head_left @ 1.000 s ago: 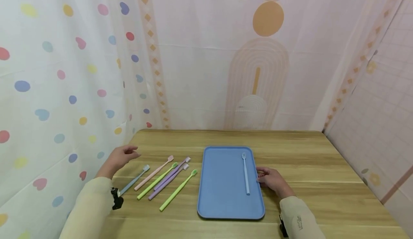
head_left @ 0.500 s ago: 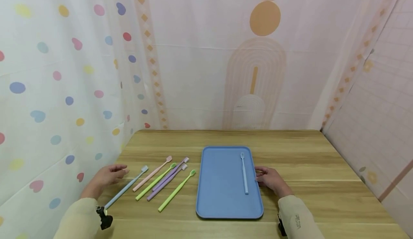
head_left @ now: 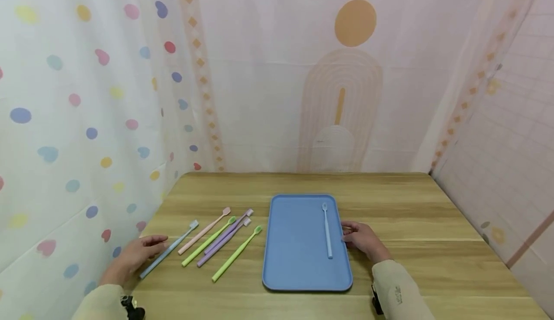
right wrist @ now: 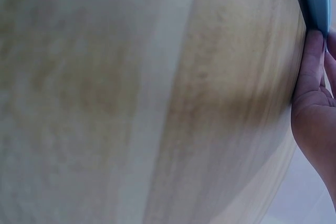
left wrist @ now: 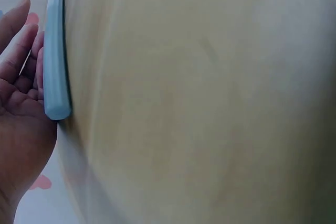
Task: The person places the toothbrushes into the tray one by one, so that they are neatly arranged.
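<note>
"Six toothbrushes point(head_left: 208, 242) lie loose on the wood-grain table point(head_left: 242, 185). Which one is the left hand point(head_left: 136, 253) at?"

"The blue toothbrush point(head_left: 166, 252), leftmost of the row. The hand is just left of its handle, and the bristle end points away from the person, slanting right."

"Is it gripped?"

"No. The fingers are loose, slightly bent and partly spread, and the handle hides some of them in the left wrist view. Whether a fingertip touches it, I can't tell."

"And the right hand point(head_left: 363, 239)?"

"At the right rim of the blue tray point(head_left: 294, 243), fingertips touching the edge. I can't tell if thumb and fingers pinch it; the right wrist view catches only part of the hand."

"What's in the tray?"

"One light blue toothbrush point(head_left: 327, 233), lengthwise near the right side, its head at the far end."

"And the rest of the row?"

"Left to right: a pink toothbrush point(head_left: 203, 232), a lime-green toothbrush point(head_left: 207, 244), two purple toothbrushes point(head_left: 222, 244) close together, then a second lime-green toothbrush point(head_left: 235, 256), nearest the tray. They all slant the same way."
</note>
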Tool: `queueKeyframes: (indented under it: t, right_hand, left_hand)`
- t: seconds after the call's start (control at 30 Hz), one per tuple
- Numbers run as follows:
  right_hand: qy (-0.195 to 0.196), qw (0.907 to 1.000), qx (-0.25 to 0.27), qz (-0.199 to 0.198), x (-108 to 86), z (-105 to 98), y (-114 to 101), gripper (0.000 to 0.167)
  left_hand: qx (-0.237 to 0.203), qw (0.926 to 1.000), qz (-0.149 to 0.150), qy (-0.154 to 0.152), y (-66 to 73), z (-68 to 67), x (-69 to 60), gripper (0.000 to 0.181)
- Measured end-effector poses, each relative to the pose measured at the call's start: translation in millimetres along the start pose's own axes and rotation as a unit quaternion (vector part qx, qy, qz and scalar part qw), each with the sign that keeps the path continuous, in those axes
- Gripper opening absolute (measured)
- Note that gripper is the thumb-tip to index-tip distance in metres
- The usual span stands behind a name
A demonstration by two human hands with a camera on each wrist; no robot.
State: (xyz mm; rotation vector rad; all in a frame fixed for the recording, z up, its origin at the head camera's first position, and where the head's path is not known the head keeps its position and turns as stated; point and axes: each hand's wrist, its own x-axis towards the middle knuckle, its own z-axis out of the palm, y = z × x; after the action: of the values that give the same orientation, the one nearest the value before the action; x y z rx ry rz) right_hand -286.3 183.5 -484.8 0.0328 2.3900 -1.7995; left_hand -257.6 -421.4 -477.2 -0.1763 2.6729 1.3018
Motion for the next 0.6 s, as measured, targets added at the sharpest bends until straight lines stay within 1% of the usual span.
queueKeyframes:
  t: [0.13,0.17,0.27,0.37,0.47,0.6]
  right_hand:
    - [0.003,1.0,-0.005,0.001,-1.1,-1.3,-0.3,0.049]
    - [0.003,1.0,-0.005,0.001,-1.2,-1.3,-0.2,0.049]
    - [-0.002,1.0,-0.007,0.001,-1.9,-1.2,-0.3,0.049]
    - [-0.004,1.0,-0.007,-0.002,-2.2,-0.6,-0.5,0.049]
    - [-0.003,1.0,-0.007,-0.003,-2.4,-0.3,-0.8,0.049]
    - [-0.004,1.0,-0.008,0.001,-2.8,-0.3,-2.5,0.049]
  left_hand:
    - [0.019,0.9996,0.019,0.012,-2.4,3.2,2.0,0.056]
    - [0.016,0.9996,0.019,0.013,-3.1,4.1,2.4,0.056]
    - [0.02,0.9993,0.031,0.01,-5.3,5.7,2.3,0.053]
    - [0.014,0.9995,0.026,0.013,-6.3,6.8,0.4,0.051]
    - [0.02,0.9992,0.024,0.027,-6.0,7.7,-1.7,0.051]
    - [0.04,0.9975,0.038,0.044,-5.5,9.4,-4.4,0.048]
